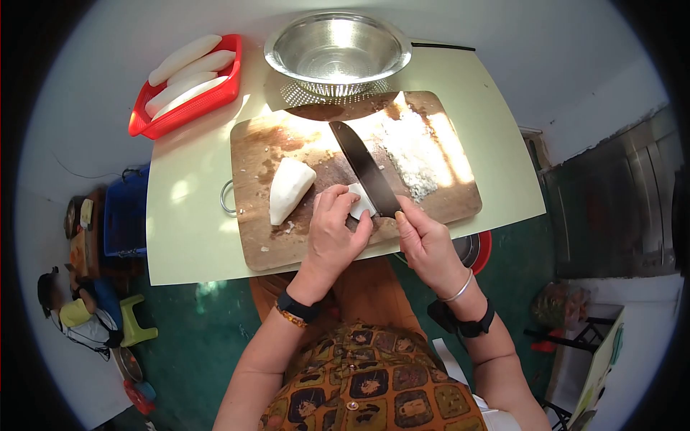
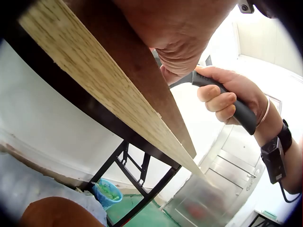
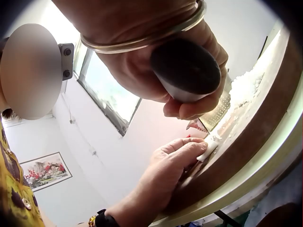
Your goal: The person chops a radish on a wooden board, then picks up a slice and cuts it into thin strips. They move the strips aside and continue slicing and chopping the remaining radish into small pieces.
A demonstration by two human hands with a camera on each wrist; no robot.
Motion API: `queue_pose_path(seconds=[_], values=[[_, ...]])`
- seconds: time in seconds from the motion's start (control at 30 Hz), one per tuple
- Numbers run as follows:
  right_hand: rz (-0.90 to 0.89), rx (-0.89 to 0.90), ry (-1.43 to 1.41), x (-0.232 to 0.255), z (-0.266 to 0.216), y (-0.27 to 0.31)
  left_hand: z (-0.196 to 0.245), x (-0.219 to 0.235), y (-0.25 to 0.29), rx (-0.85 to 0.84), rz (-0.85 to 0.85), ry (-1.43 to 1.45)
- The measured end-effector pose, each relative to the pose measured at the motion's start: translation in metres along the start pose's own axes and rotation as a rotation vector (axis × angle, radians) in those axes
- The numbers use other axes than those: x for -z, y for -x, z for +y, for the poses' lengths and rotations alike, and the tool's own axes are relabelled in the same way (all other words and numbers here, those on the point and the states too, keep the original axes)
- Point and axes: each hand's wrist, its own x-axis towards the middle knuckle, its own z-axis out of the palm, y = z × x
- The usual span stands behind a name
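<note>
My left hand (image 1: pixel 334 233) holds a small white radish piece (image 1: pixel 364 204) on the wooden cutting board (image 1: pixel 262 241), fingertips on one side and thumb near its front. In my right hand (image 1: pixel 431 248) is the black handle of a kitchen knife (image 1: pixel 365 169). Its dark blade slants up and left across the board, right beside the piece. A larger peeled radish chunk (image 1: pixel 292 188) lies left of my left hand. Finely chopped white radish (image 1: pixel 413 154) is spread on the board's right side. The right wrist view shows the knife handle (image 3: pixel 184 66) gripped close up.
Behind the board stands a metal colander (image 1: pixel 338 50) near the table's far edge. A red basket (image 1: pixel 188 115) with several whole peeled radishes sits at the back left. The pale table (image 1: pixel 187 237) carries all this. A person (image 1: pixel 79 312) sits off to the far left.
</note>
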Motion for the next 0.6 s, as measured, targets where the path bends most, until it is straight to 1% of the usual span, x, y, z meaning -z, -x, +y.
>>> queue_pose_path(seconds=[0.07, 0.17, 0.37, 0.47, 0.6], values=[[0.017, 0.032, -0.007, -0.003, 0.004, 0.001, -0.001, 0.0, 0.0, -0.007, -0.002, -0.011], [-0.005, -0.018, 0.0, -0.003, 0.0, 0.002, -0.001, -0.001, 0.001, -0.014, 0.003, -0.012], [0.004, 0.033, -0.007, -0.007, 0.005, 0.001, -0.001, -0.002, 0.001, -0.022, -0.005, -0.027], [-0.017, -0.021, 0.03, -0.006, 0.001, 0.003, -0.001, -0.002, 0.0, -0.02, -0.008, -0.031], [-0.008, 0.062, 0.049, -0.003, -0.003, 0.008, 0.0, -0.001, 0.0, -0.018, -0.018, -0.03]])
